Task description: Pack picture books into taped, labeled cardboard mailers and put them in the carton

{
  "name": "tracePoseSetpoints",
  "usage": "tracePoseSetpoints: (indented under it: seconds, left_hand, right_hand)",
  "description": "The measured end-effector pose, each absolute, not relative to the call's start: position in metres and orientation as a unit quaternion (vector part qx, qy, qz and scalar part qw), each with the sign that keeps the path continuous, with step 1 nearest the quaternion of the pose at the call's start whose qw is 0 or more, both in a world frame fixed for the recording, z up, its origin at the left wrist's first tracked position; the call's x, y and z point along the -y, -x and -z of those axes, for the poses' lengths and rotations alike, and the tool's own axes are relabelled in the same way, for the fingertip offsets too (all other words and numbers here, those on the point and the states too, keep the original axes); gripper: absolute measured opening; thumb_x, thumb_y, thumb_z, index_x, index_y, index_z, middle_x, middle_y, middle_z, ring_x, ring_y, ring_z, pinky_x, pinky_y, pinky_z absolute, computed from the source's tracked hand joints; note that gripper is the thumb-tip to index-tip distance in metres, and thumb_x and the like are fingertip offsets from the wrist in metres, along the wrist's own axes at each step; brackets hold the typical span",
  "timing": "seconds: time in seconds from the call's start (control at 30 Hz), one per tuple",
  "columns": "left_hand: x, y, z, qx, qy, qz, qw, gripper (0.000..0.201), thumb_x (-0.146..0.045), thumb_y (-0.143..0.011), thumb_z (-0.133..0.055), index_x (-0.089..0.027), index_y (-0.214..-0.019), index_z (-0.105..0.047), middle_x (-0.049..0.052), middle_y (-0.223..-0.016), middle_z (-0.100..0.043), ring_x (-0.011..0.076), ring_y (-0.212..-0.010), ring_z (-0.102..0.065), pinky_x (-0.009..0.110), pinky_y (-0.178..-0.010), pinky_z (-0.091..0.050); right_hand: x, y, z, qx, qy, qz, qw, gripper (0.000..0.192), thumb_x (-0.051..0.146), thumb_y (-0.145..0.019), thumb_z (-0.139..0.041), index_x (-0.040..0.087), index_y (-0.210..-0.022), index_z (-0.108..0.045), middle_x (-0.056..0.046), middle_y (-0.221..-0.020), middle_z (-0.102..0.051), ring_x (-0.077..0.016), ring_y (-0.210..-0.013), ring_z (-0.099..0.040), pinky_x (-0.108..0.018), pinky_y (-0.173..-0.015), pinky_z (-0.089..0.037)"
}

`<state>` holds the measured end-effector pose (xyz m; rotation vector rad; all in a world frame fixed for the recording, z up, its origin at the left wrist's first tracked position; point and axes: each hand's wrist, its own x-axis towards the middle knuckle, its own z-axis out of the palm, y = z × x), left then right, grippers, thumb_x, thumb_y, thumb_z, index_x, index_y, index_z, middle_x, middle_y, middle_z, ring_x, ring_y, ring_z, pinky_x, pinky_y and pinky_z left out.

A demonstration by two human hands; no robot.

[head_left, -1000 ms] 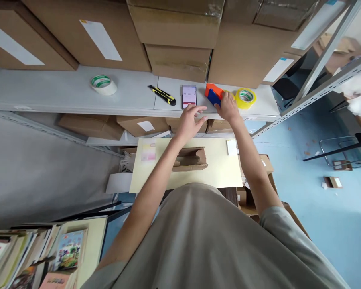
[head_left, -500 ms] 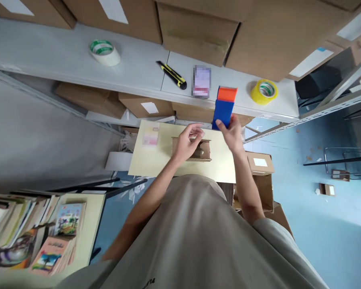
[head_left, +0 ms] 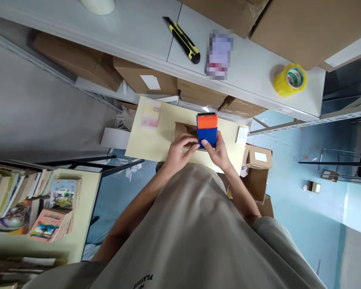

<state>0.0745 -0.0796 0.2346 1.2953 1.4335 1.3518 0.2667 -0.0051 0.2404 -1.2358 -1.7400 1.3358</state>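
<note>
The blue and orange tool (head_left: 207, 130), off the shelf (head_left: 252, 72) a second ago, now sits over the cardboard box (head_left: 185, 130), with the right hand (head_left: 219, 152) closed around it and the left hand (head_left: 179, 150) pinching its lower edge.

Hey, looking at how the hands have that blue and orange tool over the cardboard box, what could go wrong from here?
The right hand pinches the blue and orange tool only at its near end, so the grip may let it tip. The cardboard box is steadied by the left hand alone and could slide on the pale table. The small white pad sits at the table's edge and might get knocked off.
</note>
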Motion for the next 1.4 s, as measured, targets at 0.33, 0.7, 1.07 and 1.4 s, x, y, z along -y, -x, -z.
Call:
tracePoseSetpoints:
  seconds: [0.33, 0.7, 1.07, 1.4]
  left_hand:
    - [0.077, -0.021, -0.279, -0.579, -0.450, -0.530, 0.425, 0.057, -0.076, -0.101, -0.086, -0.028, -0.132, -0.086, 0.007, -0.124, -0.080, 0.0276, -0.117, -0.081, 0.041, -0.098, -0.070]
    - [0.112, -0.024, -0.255, -0.609, -0.362, -0.508, 0.489, 0.039, -0.062, -0.097, -0.093, -0.024, -0.102, -0.084, 0.005, -0.097, -0.080, 0.0245, -0.095, -0.079, 0.038, -0.087, -0.069]
    - [0.118, 0.015, -0.238, -0.573, -0.319, -0.520, 0.547, 0.039, -0.061, -0.100, -0.091, -0.023, -0.110, -0.086, 0.006, -0.106, -0.084, 0.0246, -0.101, -0.081, 0.038, -0.090, -0.070]
    - [0.103, 0.047, -0.218, -0.509, -0.287, -0.526, 0.619, 0.035, -0.053, -0.093, -0.093, -0.021, -0.095, -0.079, 0.005, -0.095, -0.080, 0.0206, -0.090, -0.075, 0.034, -0.083, -0.062]
  right_hand:
    - [0.012, -0.308, -0.269, 0.776, 0.424, -0.445, 0.142, 0.064, 0.089, -0.103, -0.074, 0.032, -0.127, -0.058, -0.004, -0.098, -0.078, -0.0274, -0.077, -0.069, -0.042, -0.073, -0.061]
    - [0.019, -0.315, -0.289, 0.832, 0.343, -0.434, 0.038, 0.054, 0.079, -0.113, -0.068, 0.032, -0.139, -0.060, -0.004, -0.092, -0.074, -0.0288, -0.071, -0.069, -0.044, -0.069, -0.061]
    - [0.008, -0.268, -0.319, 0.836, 0.360, -0.413, -0.021, 0.065, 0.080, -0.107, -0.077, 0.030, -0.147, -0.067, -0.007, -0.101, -0.080, -0.0308, -0.077, -0.074, -0.045, -0.074, -0.062]
    - [0.002, -0.212, -0.356, 0.812, 0.410, -0.394, -0.131, 0.070, 0.093, -0.105, -0.065, 0.027, -0.127, -0.070, -0.005, -0.091, -0.076, -0.0262, -0.074, -0.068, -0.040, -0.070, -0.052]
